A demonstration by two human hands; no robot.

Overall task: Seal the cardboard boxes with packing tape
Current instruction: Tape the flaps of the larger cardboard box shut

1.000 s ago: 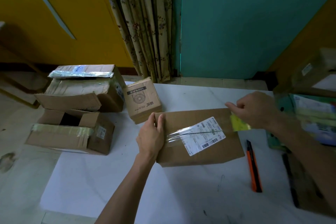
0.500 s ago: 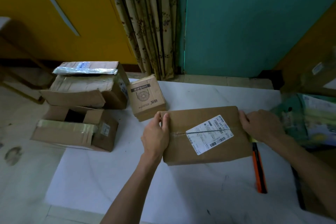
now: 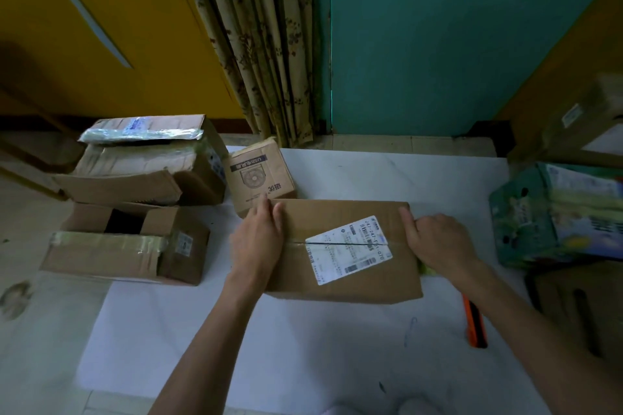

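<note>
A brown cardboard box with a white shipping label lies on the white table. Clear tape runs along its top seam, across the label. My left hand presses flat on the box's left end, fingers straight. At the box's right edge is my right hand, fingers curled down over the side. It holds a yellow-green tape roll, of which only a sliver shows under the hand.
An orange utility knife lies on the table right of the box. A small printed box stands just behind my left hand. Two opened cardboard boxes sit off the table's left side. A green carton stands at the right.
My right hand came down with the tape roll from above the box's far right corner to its right side. The loose, raised tape now lies flat on the top. My left hand stayed.
</note>
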